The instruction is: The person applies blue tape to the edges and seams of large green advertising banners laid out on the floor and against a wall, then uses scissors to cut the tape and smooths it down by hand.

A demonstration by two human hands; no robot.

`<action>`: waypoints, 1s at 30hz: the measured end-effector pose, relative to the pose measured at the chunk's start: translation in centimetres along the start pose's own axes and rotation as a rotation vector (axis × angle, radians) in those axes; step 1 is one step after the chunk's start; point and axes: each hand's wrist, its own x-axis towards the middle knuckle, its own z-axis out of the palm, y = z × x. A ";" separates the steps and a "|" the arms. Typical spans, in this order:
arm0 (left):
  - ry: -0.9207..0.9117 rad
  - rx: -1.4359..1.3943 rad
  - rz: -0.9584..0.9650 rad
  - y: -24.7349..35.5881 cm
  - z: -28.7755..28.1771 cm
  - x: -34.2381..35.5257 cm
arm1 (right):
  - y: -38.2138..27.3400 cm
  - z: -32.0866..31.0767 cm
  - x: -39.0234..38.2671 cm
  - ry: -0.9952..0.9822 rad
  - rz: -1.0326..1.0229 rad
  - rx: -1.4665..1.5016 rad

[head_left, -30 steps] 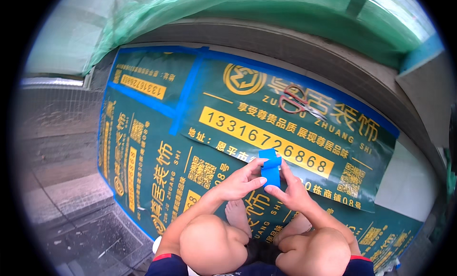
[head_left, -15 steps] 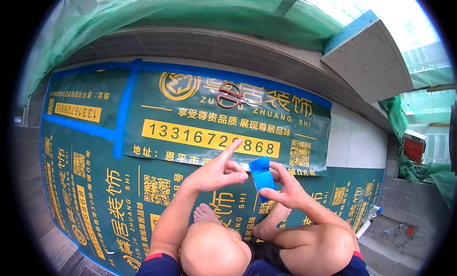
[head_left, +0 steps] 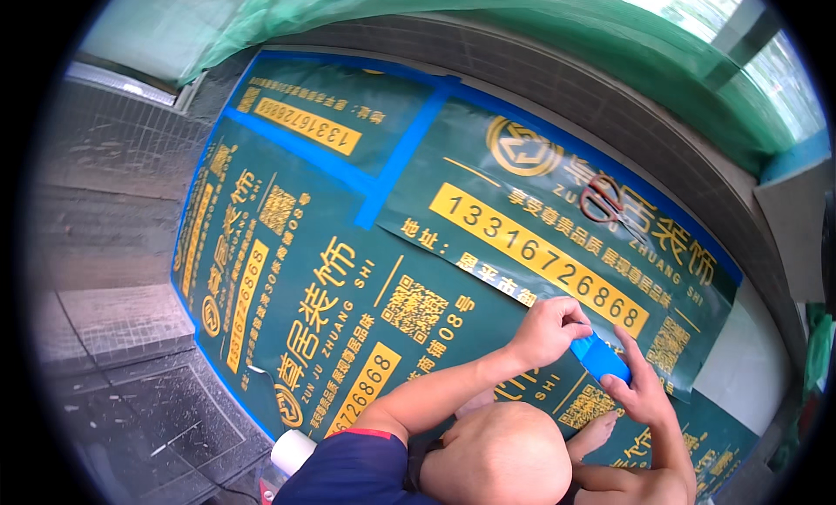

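Note:
A roll of blue tape [head_left: 601,359] is in front of my knees, above the green printed floor sheet [head_left: 418,244]. My right hand [head_left: 643,385] grips it from the right, thumb on the near side and fingers on the far side. My left hand [head_left: 550,331] is closed, its fingertips pinched at the tape's left end. Beyond my hands, a pair of scissors [head_left: 603,200] with dark red handles lies on the sheet. Blue tape strips [head_left: 409,144] run along the seams and outer border of the sheets.
A low tiled ledge [head_left: 557,87] curves along the far side, with green netting [head_left: 488,26] above it. Pale bare floor [head_left: 747,335] shows at the right. To the left are dusty dark tiles [head_left: 157,418] and a white roll [head_left: 293,451] beside me.
The view has swung left, so the sheets sit further right and tilted. My left hand, earlier apart with its index finger extended, now closes on the tape's end.

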 end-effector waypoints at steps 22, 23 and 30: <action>0.613 0.672 -0.103 -3.0 -39.8 1.8 | 8.7 -2.5 3.9 -0.037 0.257 -0.298; 0.636 0.678 -0.123 -3.6 -40.3 1.6 | 7.8 -2.2 4.3 -0.042 0.278 -0.297; 0.719 0.738 -0.142 -5.8 -40.0 2.2 | 6.9 -1.2 5.3 0.001 0.316 -0.364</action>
